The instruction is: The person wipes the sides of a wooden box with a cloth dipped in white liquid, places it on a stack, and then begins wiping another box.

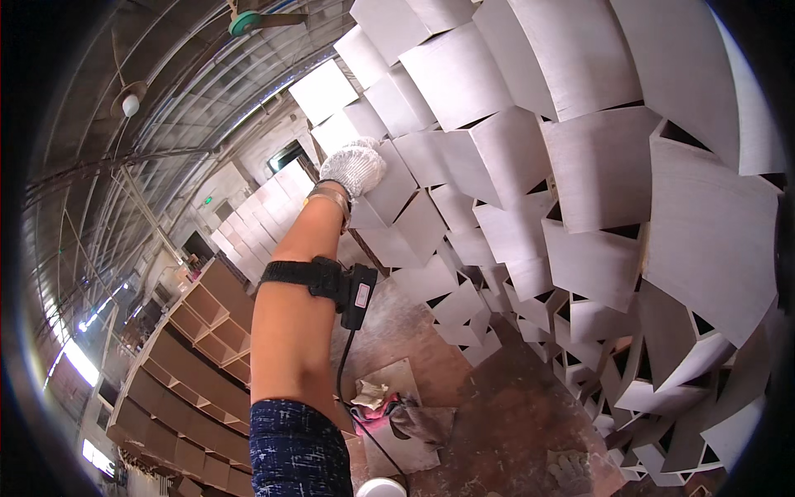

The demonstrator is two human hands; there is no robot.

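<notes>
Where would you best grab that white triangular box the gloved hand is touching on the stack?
Probably by its near end, where the gloved hand rests. The white triangular box lies wedged among others in the stack, so only that end is free; come at it from the front.

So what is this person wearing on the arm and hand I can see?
Only one arm shows. Its hand wears a white knitted work glove, with a pale band at the wrist. A black strap circles the forearm and carries a small black box-shaped device, from which a thin black cable hangs down. The upper arm has a dark blue speckled short sleeve.
</notes>
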